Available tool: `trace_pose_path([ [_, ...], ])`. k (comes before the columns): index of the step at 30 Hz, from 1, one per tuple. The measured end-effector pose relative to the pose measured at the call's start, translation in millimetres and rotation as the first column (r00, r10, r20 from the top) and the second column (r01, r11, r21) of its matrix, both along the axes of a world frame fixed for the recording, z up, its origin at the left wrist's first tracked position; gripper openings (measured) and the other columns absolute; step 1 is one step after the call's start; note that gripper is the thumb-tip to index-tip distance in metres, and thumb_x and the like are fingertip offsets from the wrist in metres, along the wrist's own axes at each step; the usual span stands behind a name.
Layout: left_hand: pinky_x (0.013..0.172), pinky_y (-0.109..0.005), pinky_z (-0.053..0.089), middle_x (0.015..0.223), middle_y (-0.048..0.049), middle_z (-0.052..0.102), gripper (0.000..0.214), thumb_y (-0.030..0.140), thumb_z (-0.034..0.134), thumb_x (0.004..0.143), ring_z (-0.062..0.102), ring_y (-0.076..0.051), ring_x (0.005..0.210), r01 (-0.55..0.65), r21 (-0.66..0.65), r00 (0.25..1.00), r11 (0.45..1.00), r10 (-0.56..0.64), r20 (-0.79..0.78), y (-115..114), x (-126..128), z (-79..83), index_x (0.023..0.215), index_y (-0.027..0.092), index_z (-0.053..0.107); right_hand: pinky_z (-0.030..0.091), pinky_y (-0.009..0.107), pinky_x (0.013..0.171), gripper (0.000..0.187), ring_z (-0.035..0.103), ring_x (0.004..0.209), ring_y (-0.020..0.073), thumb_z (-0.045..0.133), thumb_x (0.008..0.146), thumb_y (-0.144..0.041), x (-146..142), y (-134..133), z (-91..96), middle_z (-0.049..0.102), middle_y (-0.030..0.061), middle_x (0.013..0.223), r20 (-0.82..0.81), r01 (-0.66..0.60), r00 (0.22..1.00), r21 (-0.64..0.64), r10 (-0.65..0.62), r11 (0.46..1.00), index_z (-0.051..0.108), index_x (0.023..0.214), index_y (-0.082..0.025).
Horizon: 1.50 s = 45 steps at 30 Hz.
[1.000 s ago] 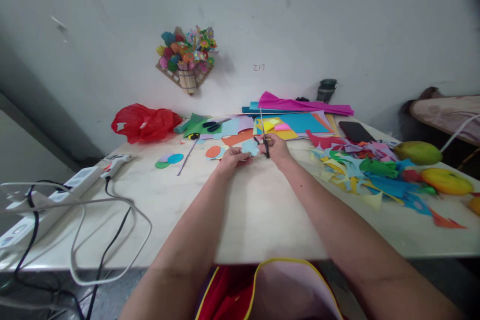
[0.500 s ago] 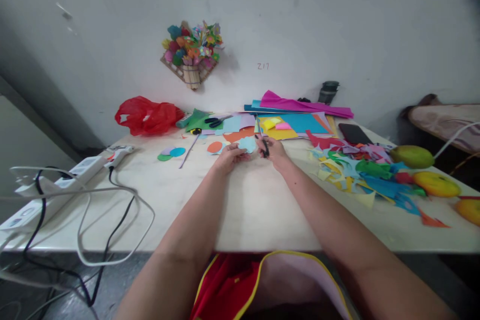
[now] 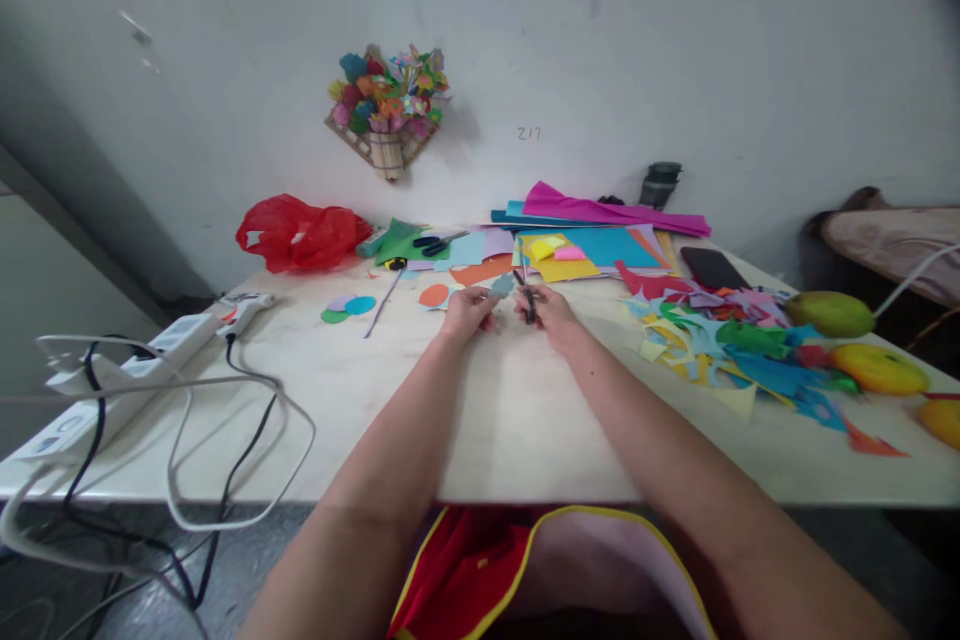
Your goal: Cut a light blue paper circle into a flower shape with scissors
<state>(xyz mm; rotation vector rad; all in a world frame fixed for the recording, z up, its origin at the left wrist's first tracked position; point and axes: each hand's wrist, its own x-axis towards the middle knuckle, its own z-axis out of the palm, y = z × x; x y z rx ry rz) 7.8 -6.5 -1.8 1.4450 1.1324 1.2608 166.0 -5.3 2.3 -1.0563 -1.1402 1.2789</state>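
Observation:
My left hand is closed on a small light blue paper piece with a wavy edge. In my right hand is a pair of scissors with black handles, the blades pointing up and to the left beside the paper. Whether the blades touch the paper is too small to tell. Left of my hands lies an orange paper disc, then a thin purple strip and overlapping green, lilac and blue paper discs.
Colourful paper scraps and several mangoes cover the right side, near a dark phone. Paper sheets, another pair of scissors and a red plastic bag stand behind. Power strips with cables are at left.
The light blue paper has turned in my left hand and now shows a darker, narrower face. The scissors have tilted a little. The whole view has shifted slightly.

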Motion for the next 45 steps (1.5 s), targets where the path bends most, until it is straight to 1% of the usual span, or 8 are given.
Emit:
trace_pose_path([
  [4,0.063,-0.025,0.045,0.062,-0.0026,0.064,0.008,0.026,0.066,0.064,0.060,-0.016,0.061,-0.193,0.245,0.974,0.950,0.215,-0.067,4,4,-0.2,0.068,0.019,0.067,0.021,0.016,0.028,0.029,0.049,0.039,0.0081,0.064,0.067,-0.040,0,-6,4.8,0.060,0.0011,0.055,-0.086,-0.019,0.996,0.016,0.020,1.000,0.053,0.080,-0.016],
  [9,0.086,-0.030,0.040,0.088,-0.0027,0.068,0.018,0.016,0.063,0.065,0.056,-0.022,0.097,-0.133,0.297,0.970,0.946,0.186,-0.155,5,7,2.4,0.077,0.028,0.070,0.023,0.016,0.029,0.030,0.050,0.039,0.0079,0.070,0.060,-0.026,-4,-8,9.0,0.062,0.0011,0.058,-0.152,-0.015,0.988,0.014,0.017,1.000,0.050,0.081,-0.017],
  [15,0.092,-0.031,0.036,0.097,-0.0016,0.067,0.036,0.008,0.059,0.063,0.055,-0.023,0.102,-0.070,0.325,0.985,0.943,0.118,-0.128,3,9,2.6,0.091,0.030,0.069,0.022,0.015,0.030,0.037,0.052,0.043,0.0094,0.067,0.054,-0.017,-2,-2,4.4,0.060,-0.0016,0.057,-0.177,0.034,0.984,0.038,-0.026,0.999,0.049,0.086,-0.018],
  [24,0.088,-0.031,0.039,0.089,-0.0042,0.067,0.043,0.002,0.056,0.058,0.059,-0.022,0.088,-0.111,0.397,0.953,0.911,0.211,-0.218,4,5,-0.9,0.091,0.026,0.069,0.020,0.016,0.027,0.031,0.054,0.042,0.0108,0.062,0.056,-0.014,6,1,3.9,0.052,-0.0045,0.051,-0.246,0.103,0.965,0.023,-0.095,0.994,0.051,0.085,-0.017],
  [30,0.087,-0.030,0.041,0.092,-0.0043,0.067,0.042,0.004,0.056,0.059,0.059,-0.021,0.094,-0.107,0.320,0.980,0.941,0.155,-0.126,3,8,-0.5,0.094,0.024,0.067,0.033,0.017,0.035,0.038,0.048,0.039,0.0069,0.067,0.050,-0.017,6,-1,5.2,0.052,-0.0074,0.052,-0.179,0.168,0.970,-0.005,-0.167,0.986,0.053,0.086,-0.019],
  [36,0.074,-0.035,0.050,0.085,-0.0056,0.066,0.052,0.025,0.064,0.065,0.062,-0.016,0.071,-0.004,0.015,0.954,1.000,-0.001,0.298,3,5,2.1,0.114,0.017,0.051,0.038,0.018,0.042,0.042,0.046,0.041,0.0060,0.070,0.046,-0.020,5,-1,2.7,0.052,-0.0085,0.051,-0.127,0.157,0.981,0.084,-0.145,0.984,0.056,0.086,-0.018],
  [41,0.066,-0.032,0.051,0.066,-0.0032,0.062,0.033,0.033,0.072,0.059,0.062,-0.015,0.062,0.204,-0.099,0.945,0.974,-0.169,0.281,0,2,2.0,0.080,0.011,0.059,0.041,0.019,0.046,0.045,0.047,0.044,0.0067,0.070,0.046,-0.020,1,-3,2.0,0.053,-0.0082,0.051,-0.083,0.131,0.989,0.127,-0.121,0.983,0.058,0.089,-0.018],
  [45,0.063,-0.029,0.051,0.056,0.0002,0.059,0.031,0.029,0.076,0.052,0.062,-0.015,0.059,0.185,-0.112,0.944,0.976,-0.144,0.298,-1,2,0.5,0.061,0.013,0.051,0.045,0.021,0.050,0.044,0.050,0.046,0.0077,0.071,0.046,-0.019,-1,-5,1.7,0.055,-0.0067,0.054,-0.073,0.081,0.995,0.149,-0.070,0.986,0.059,0.088,-0.017],
])
